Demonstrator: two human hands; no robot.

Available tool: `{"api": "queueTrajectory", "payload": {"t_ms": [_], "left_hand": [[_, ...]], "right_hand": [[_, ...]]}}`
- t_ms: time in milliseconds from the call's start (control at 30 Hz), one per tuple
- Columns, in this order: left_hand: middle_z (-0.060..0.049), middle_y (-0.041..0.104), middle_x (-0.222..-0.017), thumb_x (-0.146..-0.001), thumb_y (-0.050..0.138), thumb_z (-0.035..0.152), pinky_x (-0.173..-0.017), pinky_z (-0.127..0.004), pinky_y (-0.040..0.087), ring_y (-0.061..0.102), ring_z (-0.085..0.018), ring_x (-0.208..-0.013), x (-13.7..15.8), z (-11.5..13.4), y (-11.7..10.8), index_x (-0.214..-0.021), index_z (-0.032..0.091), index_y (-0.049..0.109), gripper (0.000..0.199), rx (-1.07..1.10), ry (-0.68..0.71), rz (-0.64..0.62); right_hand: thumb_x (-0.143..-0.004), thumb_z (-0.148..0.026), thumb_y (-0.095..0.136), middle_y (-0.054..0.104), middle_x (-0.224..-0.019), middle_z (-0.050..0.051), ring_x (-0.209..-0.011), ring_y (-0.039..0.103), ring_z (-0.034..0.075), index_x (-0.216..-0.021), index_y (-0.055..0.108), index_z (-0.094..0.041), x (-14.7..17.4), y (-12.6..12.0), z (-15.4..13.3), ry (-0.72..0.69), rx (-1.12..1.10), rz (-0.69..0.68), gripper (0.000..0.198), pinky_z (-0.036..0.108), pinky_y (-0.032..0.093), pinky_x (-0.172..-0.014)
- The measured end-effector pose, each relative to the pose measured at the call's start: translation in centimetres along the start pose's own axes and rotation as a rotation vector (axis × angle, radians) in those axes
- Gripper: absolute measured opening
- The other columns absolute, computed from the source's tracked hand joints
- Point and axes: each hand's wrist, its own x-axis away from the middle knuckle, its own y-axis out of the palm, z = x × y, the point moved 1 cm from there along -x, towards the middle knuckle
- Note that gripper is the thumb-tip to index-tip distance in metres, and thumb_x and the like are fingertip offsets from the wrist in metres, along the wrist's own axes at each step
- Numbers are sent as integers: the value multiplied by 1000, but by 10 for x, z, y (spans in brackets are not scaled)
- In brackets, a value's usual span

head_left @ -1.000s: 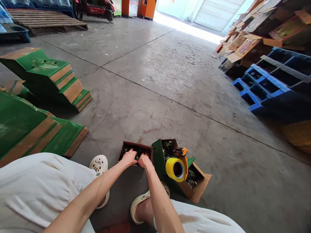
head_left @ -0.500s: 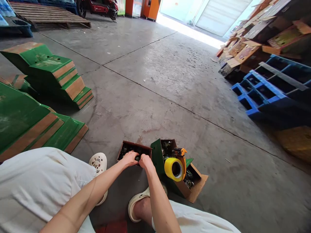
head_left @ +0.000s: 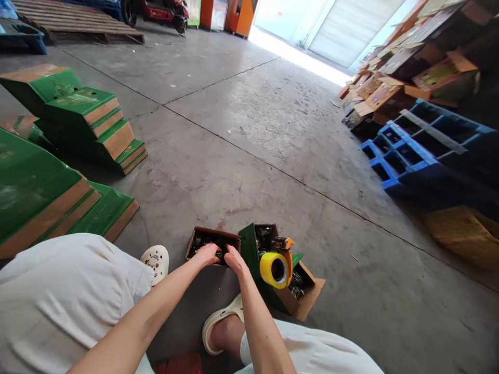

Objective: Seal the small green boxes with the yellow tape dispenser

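Observation:
A small cardboard box [head_left: 192, 243] with dark, shiny contents [head_left: 203, 240] sits on the floor between my feet; what the pieces are is too small to tell. My left hand [head_left: 208, 254] reaches over its near edge, fingers stretched and apart, the tips among the contents. At the box's right end my right hand [head_left: 235, 259] dips in, fingers loosely apart. Neither hand shows a piece held, though the fingertips are partly hidden. Just right stands a green box [head_left: 248, 249] with similar pieces. On it rests a tape dispenser [head_left: 287, 249] with a yellow tape roll [head_left: 268, 270].
Stacked green cartons [head_left: 81, 106] stand to the left. Blue pallets [head_left: 409, 150] and piled cardboard boxes [head_left: 382, 96] are on the right. An open-flapped box [head_left: 312, 298] with shiny pieces lies by the dispenser. A wooden pallet [head_left: 78, 23] and a red scooter [head_left: 159, 13] are farther back.
My right hand's fingers have loosened from a more closed shape at the box's right end. My left hand stays over the box. The view has shifted slightly.

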Motion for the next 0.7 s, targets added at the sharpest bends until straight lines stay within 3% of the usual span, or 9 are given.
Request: {"api": "queueTrajectory", "payload": {"t_ms": [167,300,400,567,700], "left_hand": [[-12,71,-141,-81,79,30,-107,-37,54,67,-32,-132,-2,3,1,-137,29,73,56,3,-42,9],[-14,72,-140,-78,79,25,-109,-37,53,66,-33,-134,-7,3,5,-137,25,74,59,30,-44,8],[-13,77,-133,-77,76,20,-107,-37,54,69,-33,-130,-7,3,3,-131,23,77,54,66,3,-10],[-3,80,-128,-78,71,15,-102,-31,57,72,-28,-124,-6,-4,3,-132,27,76,56,145,95,-50],[-8,78,-132,-76,65,6,-105,-36,56,69,-31,-131,-11,-7,9,-133,23,75,60,141,55,-58]], "right_hand": [[-81,-10,51,80,-123,7,-114,70,26,-128,76,-19,5,-14,-4,-29,-43,-3,54,32,53,-100],[-83,-5,52,81,-121,7,-113,73,23,-121,79,-20,5,-16,-4,1,-5,-56,49,26,52,-95],[-86,-3,55,81,-119,11,-115,73,23,-116,80,-18,9,-10,-10,37,75,-88,42,25,52,-95],[-92,-7,58,73,-131,20,-126,70,27,-125,75,-12,11,6,-22,99,198,-34,37,31,51,-102],[-98,-8,51,75,-125,20,-120,73,30,-127,73,-16,7,14,-27,138,237,-24,37,34,53,-96]]}}
